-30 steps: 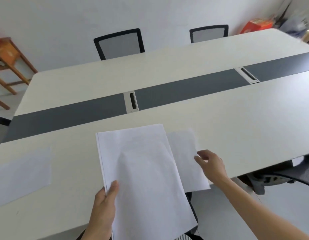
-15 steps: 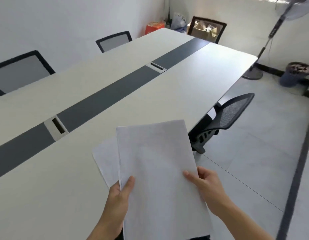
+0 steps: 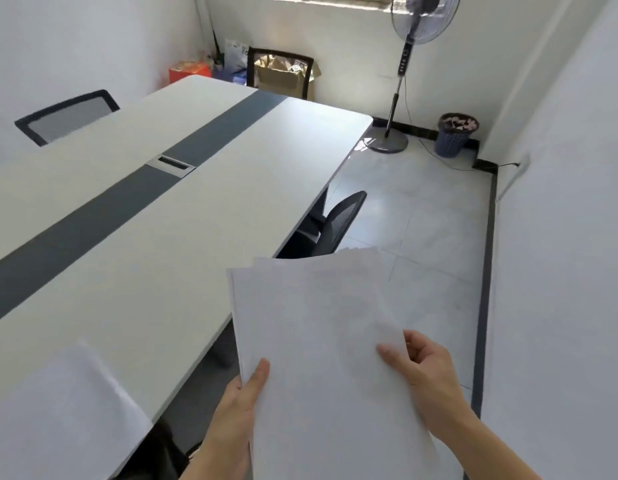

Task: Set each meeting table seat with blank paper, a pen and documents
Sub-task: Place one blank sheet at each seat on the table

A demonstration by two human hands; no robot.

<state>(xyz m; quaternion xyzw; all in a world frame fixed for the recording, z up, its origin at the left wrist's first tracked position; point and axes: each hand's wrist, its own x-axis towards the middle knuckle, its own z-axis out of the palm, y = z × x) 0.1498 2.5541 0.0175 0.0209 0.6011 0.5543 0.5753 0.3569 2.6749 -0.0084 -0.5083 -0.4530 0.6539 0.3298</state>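
Note:
I hold a stack of white paper (image 3: 321, 334) in front of me, off the table's right edge and over the floor. My left hand (image 3: 231, 410) grips the stack's lower left edge with the thumb on top. My right hand (image 3: 425, 375) pinches the top sheet at its right side, thumb on the paper. One white sheet (image 3: 65, 410) lies flat on the meeting table (image 3: 162, 244) at the bottom left. No pen is in view.
A black mesh chair (image 3: 338, 223) is tucked under the table's right side, another chair (image 3: 65, 116) stands at the far side, and a third chair (image 3: 280, 74) with a box sits at the far end. A standing fan (image 3: 404, 64) and waste bin (image 3: 456, 133) are by the back wall.
My view has swung right along the table. My right hand went from hovering over the laid sheet to pinching the stack, which is now off the table edge. The laid sheet is left behind.

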